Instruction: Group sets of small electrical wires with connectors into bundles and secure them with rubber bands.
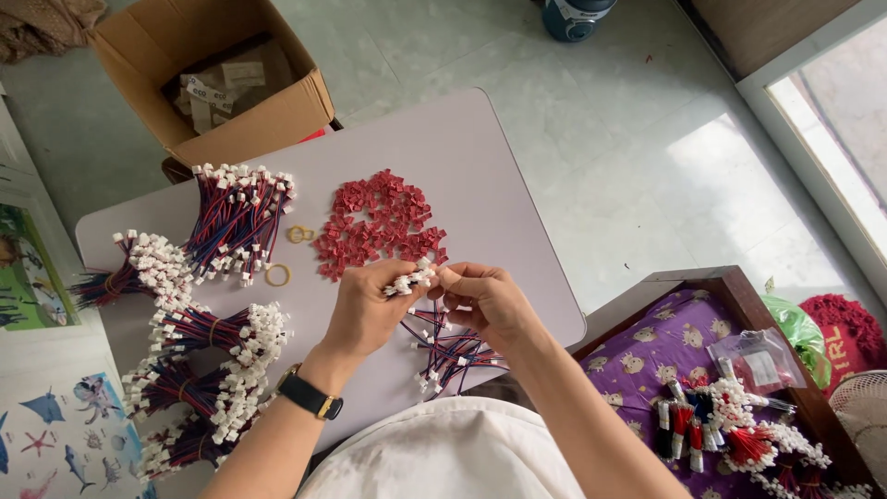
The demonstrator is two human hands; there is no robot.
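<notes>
Two hands sorting small wired connectors over a pale lilac desk [480, 157].

The left hand [365, 310] has its grip pinched on a row of white plastic connectors [409, 277] with red-and-blue wires; the right hand [485, 300] has its grip closed on the same cluster, whose loose wires [448, 351] hang below. Just beyond lies a pile of small red plastic housings [379, 222]. Banded wire bundles [231, 217] and two yellow rubber bands [278, 274] lie left.

Both hands [434, 305] pinch white-plug wires [411, 279] above red connector pile [379, 222].
</notes>
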